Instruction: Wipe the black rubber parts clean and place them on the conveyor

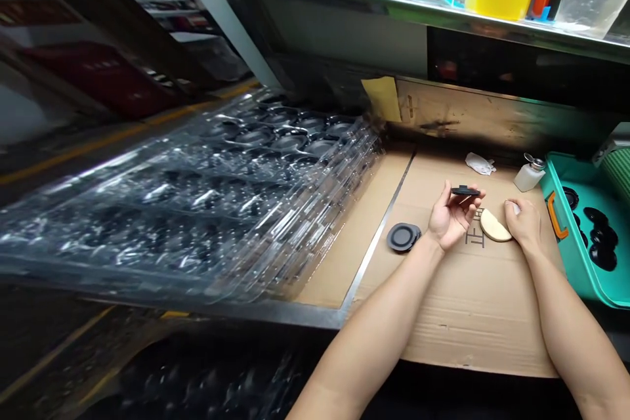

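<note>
Left hand point(449, 221) holds a black disc point(465, 191); right hand point(526, 223), curled round something white point(516, 207), sits right of a cream pad point(493, 227). Best hold the disc by its rim.

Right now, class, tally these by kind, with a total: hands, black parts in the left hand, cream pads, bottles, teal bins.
Hands: 2 (left hand, right hand)
Black part, held: 1
Cream pad: 1
Bottle: 1
Teal bin: 1
Total: 6

Front cardboard point(472, 315) lies open (trays point(172, 210) bar the left).
</note>
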A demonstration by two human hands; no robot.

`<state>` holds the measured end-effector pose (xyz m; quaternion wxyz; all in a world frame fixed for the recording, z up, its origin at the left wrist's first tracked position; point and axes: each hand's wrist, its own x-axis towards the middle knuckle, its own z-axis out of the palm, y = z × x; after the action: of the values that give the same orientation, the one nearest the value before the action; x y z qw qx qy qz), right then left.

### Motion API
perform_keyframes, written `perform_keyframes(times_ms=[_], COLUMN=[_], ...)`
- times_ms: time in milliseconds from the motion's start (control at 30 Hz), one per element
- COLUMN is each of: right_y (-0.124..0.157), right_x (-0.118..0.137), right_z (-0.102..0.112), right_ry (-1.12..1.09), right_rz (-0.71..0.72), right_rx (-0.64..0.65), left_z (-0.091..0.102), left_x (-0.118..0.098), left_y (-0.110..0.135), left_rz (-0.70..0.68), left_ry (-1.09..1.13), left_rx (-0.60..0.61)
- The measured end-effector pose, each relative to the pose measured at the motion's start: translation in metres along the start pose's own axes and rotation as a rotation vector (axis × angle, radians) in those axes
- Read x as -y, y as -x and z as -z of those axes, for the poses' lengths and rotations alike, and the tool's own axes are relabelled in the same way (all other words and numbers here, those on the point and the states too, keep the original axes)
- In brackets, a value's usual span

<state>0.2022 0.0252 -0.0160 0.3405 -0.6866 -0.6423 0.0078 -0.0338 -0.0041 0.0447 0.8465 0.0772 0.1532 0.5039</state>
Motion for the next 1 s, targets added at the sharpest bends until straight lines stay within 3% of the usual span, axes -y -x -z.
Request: perform_keyframes(times_ms=[300, 467, 533, 633, 733, 833, 1000], right_y=[0.000, -0.003, -0.002, 0.006, 0.018, 0.026, 0.028], right_x=[0.001, 0.006, 0.015, 0.037, 0.056, 0.064, 0.068], right_z=[0.001, 0.010, 0.015, 0.020, 0.019, 0.016, 0.021], right_ry=[-0.003, -0.001, -0.043, -0.158, -0.189, -0.076, 0.138], right_rz=[-0.006, 0.080, 0.109, 0.233, 0.383, 0.445, 0.464], right_rx=[0.010, 0.132, 0.118, 0.092, 0.181, 0.254, 0.263], left_z=[0.004, 0.005, 0.008, 0.014, 0.020, 0.023, 0.019], left_x=[0.002, 0.004, 0.007, 0.015, 0.024, 0.029, 0.027], left_y=[0.000, -0.001, -0.005, -0.014, -0.021, -0.021, -0.012], left_rz=[0.022, 0.033, 0.022, -0.039, -0.096, -0.094, 0.022], left_ry=[-0.002, -0.062, -0.163, -0.463, -0.748, -0.855, -0.737], left_rx=[0.015, 0.018, -0.027, -0.200, -0.316, -0.301, -0.201])
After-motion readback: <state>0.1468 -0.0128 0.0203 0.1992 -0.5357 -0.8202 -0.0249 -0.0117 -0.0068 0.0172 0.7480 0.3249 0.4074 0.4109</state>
